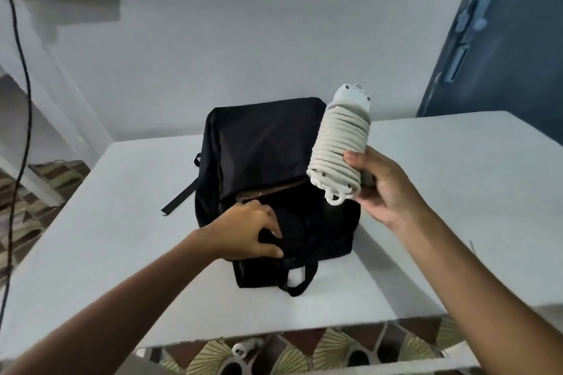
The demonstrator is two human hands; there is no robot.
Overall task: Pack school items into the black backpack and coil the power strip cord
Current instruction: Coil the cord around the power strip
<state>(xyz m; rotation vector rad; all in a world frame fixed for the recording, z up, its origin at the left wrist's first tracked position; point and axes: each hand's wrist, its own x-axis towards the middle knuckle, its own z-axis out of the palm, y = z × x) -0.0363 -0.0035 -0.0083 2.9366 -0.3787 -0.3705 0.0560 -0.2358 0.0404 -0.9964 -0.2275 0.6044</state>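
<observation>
the right hand [385, 189] gripped the coiled power strip [341, 149] at two o'clock above the black backpack [262, 143]; the left hand [246, 230] pinched its opening. loose coils might snag there.

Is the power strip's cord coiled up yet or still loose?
Coiled. The cord is wound in tight loops around the power strip, held by the right hand above the backpack. No loose length hangs.
</observation>
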